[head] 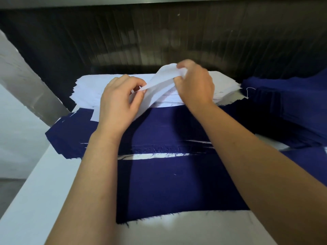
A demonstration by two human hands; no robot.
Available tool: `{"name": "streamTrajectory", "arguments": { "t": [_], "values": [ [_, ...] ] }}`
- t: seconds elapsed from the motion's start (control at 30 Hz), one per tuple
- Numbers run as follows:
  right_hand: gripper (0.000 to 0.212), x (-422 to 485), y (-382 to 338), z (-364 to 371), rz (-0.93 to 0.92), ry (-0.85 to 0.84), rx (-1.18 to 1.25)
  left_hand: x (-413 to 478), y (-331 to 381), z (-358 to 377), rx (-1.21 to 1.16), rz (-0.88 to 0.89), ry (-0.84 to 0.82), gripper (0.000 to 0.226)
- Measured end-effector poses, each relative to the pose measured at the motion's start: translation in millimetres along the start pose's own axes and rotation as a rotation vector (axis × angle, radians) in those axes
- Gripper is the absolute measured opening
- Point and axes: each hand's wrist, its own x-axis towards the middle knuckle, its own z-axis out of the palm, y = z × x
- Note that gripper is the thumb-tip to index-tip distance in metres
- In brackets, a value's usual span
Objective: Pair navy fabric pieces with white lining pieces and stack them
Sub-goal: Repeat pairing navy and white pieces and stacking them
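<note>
At twelve o'clock, the left hand (pixel 120 103) and right hand (pixel 196 84) both pinch the top white lining piece (pixel 159 82) in curled fingers (pixel 184 65), raised off the white lining stack (pixel 90 85). Peel slowly so one layer comes away (they cling), then lay it squarely on the navy fabric piece (pixel 177 188) at six o'clock on the counter (pixel 35 200).

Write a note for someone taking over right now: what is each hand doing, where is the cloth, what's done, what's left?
Hands: left hand and right hand both pinch a white piece, held above the white stack.
Cloth: navy piece lies flat nearest you; navy stack with white edges behind it; navy pile at right.
Done: some pairs seem stacked.
Left: lay this white piece on navy, stack, repeat.
</note>
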Motion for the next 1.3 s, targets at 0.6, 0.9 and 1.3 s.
{"name": "streamTrajectory", "arguments": {
  "t": [0.6,0.9,1.3],
  "values": [
    [0.021,-16.0,71.5,-68.6,0.125,0.210,0.063,-26.4,15.9,-17.8,0.005,-0.082,-0.071,0.020],
    [0.029,-69.8,83.7,-104.8,0.177,0.107,0.590,-75.7,34.9,-47.2,0.065,-0.155,-0.029,0.010],
    [0.039,-155.7,136.2,-140.0,-0.163,0.007,0.346,-134.0,49.3,-68.0,0.050,-0.254,-0.111,0.010]
  ]
}}
